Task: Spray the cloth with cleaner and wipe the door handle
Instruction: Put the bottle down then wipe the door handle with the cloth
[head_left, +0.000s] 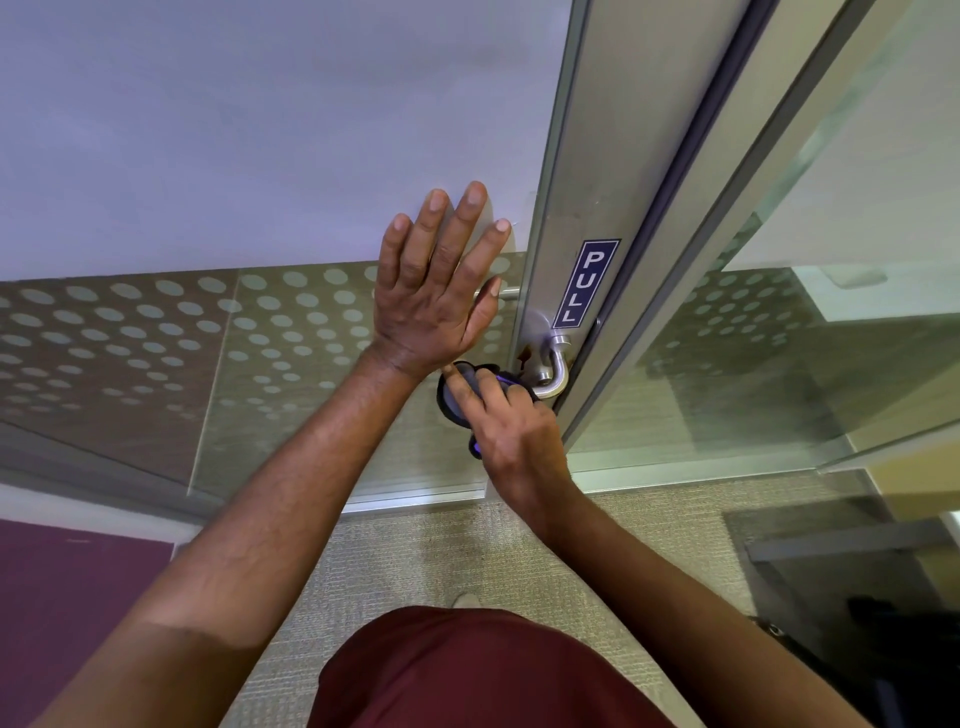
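Observation:
A silver lever door handle (555, 368) sticks out of the metal door frame (597, 156), just below a blue PULL sticker (585, 283). My right hand (511, 434) grips a dark cloth (453, 397) with a purple edge and holds it against the handle's lever. Most of the lever is hidden under the cloth and my fingers. My left hand (441, 280) lies flat, fingers spread, on the frosted glass door panel (260, 130) beside the handle. No spray bottle is in view.
The glass door carries a band of frosted dots (156, 332). A clear glass wall (831, 312) stands to the right. Beige carpet (467, 551) lies underfoot, a purple surface (67, 613) at lower left, dark objects (893, 649) at lower right.

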